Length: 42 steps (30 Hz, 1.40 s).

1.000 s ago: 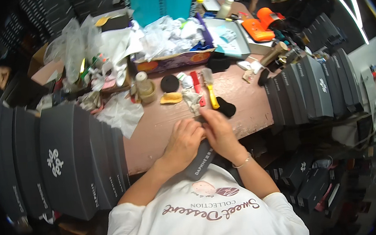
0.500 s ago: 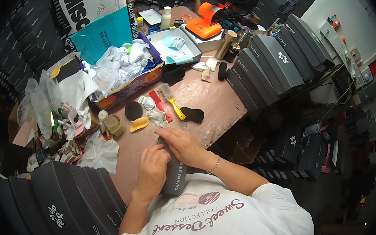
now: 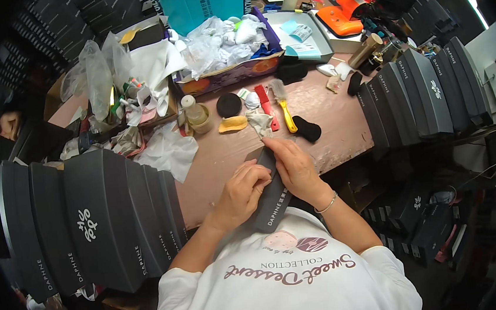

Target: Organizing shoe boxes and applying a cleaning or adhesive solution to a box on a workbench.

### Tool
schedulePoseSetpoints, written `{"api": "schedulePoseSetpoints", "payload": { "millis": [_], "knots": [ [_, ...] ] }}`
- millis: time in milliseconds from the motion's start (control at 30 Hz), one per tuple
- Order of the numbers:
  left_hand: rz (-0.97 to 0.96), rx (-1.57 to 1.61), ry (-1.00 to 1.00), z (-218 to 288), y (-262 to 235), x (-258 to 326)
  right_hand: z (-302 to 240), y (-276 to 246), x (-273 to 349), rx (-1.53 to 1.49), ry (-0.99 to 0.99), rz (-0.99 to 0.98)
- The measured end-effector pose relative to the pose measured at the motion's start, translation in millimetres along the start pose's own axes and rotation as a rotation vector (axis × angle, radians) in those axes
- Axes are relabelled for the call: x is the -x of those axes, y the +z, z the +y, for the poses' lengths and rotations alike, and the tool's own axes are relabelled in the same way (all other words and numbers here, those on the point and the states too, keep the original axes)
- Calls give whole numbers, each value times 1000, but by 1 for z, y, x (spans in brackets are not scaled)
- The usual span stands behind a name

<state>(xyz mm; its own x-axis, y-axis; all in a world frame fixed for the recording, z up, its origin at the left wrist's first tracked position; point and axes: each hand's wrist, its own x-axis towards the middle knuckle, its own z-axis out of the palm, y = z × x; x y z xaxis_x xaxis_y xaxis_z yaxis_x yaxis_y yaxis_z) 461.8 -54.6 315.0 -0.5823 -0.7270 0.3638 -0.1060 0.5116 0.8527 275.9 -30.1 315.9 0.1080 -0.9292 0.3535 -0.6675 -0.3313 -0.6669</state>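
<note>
A dark grey shoe box [image 3: 271,203] stands tilted against my white shirt, one narrow printed side facing up. My left hand [image 3: 242,192] rests on its left edge, fingers curled in and thumb pressed close. Along the right side lies my right hand [image 3: 294,166], its fingers closed over the far end and corner of the box. Just beyond the fingertips are a crumpled pale cloth [image 3: 260,121], a red brush [image 3: 266,107], a yellow-handled brush [image 3: 284,104] and a black pad [image 3: 307,128].
Dark shoe boxes stand in rows at left [image 3: 100,221] and right [image 3: 394,104]. A purple carton [image 3: 226,77] of crumpled white paper sits at the back. Nearby are a glue bottle [image 3: 196,115], a yellow sponge [image 3: 233,125], a round black pad [image 3: 229,104] and an orange tool [image 3: 339,20].
The view has turned, so the bench and boxes appear shifted right and up. Both hands stay on the shoe box, with the left fingers slightly more curled.
</note>
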Motion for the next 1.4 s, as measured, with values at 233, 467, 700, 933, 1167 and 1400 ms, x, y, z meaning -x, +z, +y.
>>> {"api": "schedulePoseSetpoints", "payload": {
  "millis": [233,467,700,933,1167,1400],
  "knots": [
    [90,-27,-13,0,2,6,3,1,9,31,-90,143],
    [150,-135,201,-3,0,5,-16,-5,21,151,-112,7],
    [204,-93,101,3,-1,8,-20,3,8,249,-127,29],
    [251,-91,-150,12,-3,31,-13,-2,12,-4,3,-11],
    [349,87,-196,15,-12,26,-35,-14,14,-529,243,-69],
    [408,-230,132,18,-15,6,-45,2,17,-1109,348,-123]
  ]
}}
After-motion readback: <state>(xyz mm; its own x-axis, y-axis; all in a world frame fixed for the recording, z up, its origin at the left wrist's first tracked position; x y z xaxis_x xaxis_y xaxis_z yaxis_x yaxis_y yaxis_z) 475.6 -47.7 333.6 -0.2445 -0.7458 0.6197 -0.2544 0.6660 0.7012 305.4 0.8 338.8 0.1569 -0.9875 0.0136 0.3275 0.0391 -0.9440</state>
